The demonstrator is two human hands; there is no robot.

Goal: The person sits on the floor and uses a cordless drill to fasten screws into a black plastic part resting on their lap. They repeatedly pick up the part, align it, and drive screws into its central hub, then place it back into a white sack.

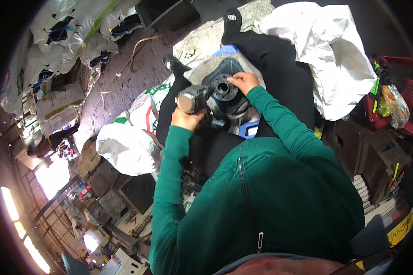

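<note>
A green zip-front top (284, 197) fills the foreground; the left hand (187, 121) grips 1 power drill (192, 100), the right hand (245, 82) pinches 1 black flanged hub (225, 96).

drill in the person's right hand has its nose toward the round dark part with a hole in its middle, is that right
Not quite: the head view shows the drill in the left hand, not the right hand. Its nose is toward the round dark part, as you say.

I've dk grey, scuffed floor (144, 68) ahead; brt white window strips (36, 255) & brown ribbed wall (57, 224) on my L.
</note>
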